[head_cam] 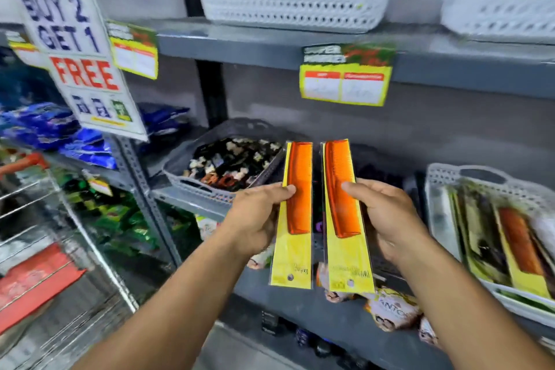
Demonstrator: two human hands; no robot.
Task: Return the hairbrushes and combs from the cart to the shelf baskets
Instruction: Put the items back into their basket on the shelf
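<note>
I hold two packaged orange combs upright in front of the middle shelf. My left hand (259,217) grips the left comb pack (295,204), an orange comb on a yellow card. Beside it, the second comb pack (345,210) of the same kind is held in my right hand (387,216). The two packs stand side by side, slightly apart. To the right on the shelf lies a white basket (444,177) holding several comb packs, one of them orange (521,243). The wire cart (39,219) stands at the left edge.
A grey basket (192,182) of hair clips sits on the shelf behind my left hand. Two white baskets (294,0) (498,3) stand on the top shelf. A "Buy 2 Get 1 Free" sign (75,51) hangs at the left. Packets (390,312) lie on the lower shelf.
</note>
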